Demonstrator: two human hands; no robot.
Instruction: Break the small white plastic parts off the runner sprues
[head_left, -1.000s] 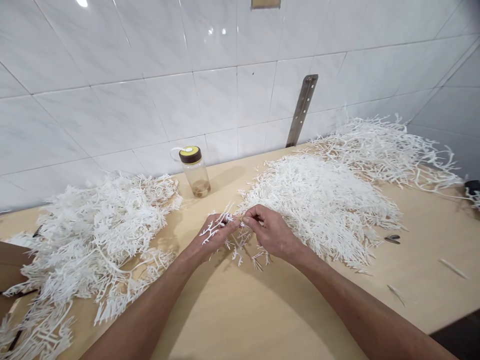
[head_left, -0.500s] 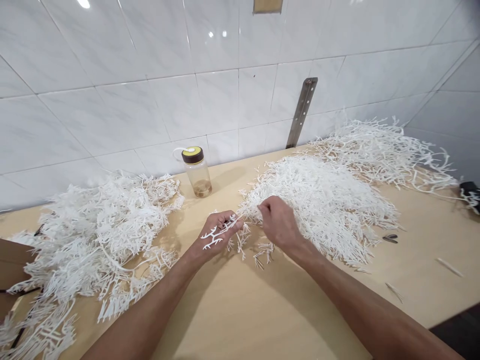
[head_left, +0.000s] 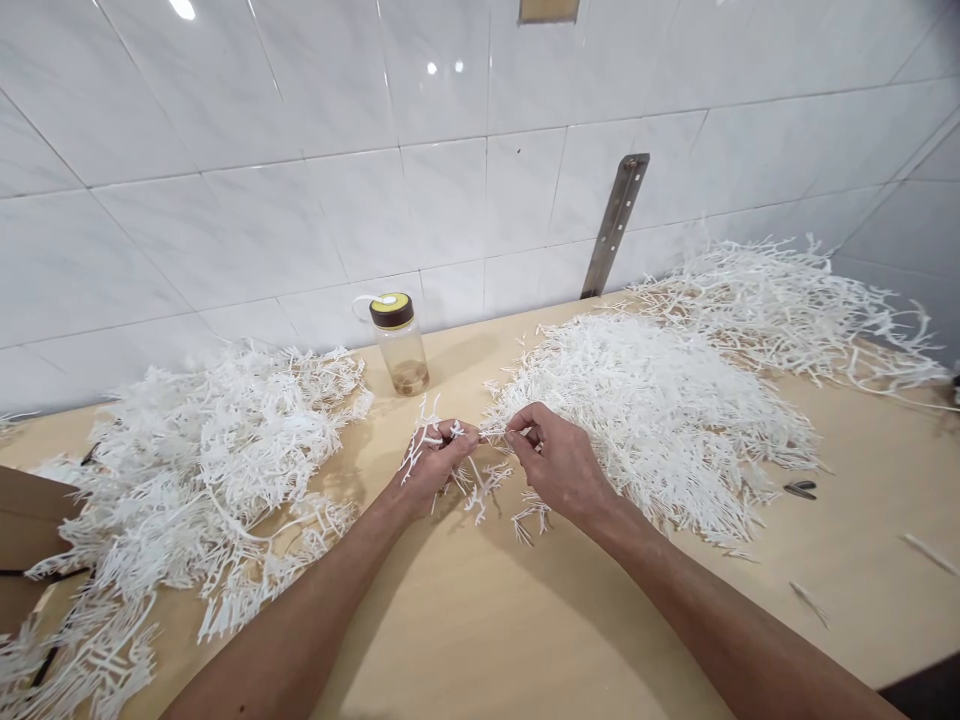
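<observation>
My left hand (head_left: 439,462) is closed, thumb and fingers pinching white branching plastic sprigs (head_left: 421,440) that spread over its back and hang below it. To its right, my right hand (head_left: 559,455) pinches the thin end of a white strand (head_left: 493,434) stretched between the two hands. A few small white sprigs (head_left: 531,518) lie on the table just under my right hand. Behind that hand rises a large heap of fine white sprigs (head_left: 645,400).
Another white heap (head_left: 217,450) covers the left side beside a cardboard box (head_left: 34,520). A clear bottle (head_left: 405,355) with a dark lid stands near the tiled wall. Longer white strands (head_left: 780,310) pile at back right. A small dark tool (head_left: 801,489) lies on the wooden table (head_left: 465,640).
My right hand has moved slightly left and now pinches the strand by my left hand. The sprigs in my left hand have turned more upright. The view has shifted a little.
</observation>
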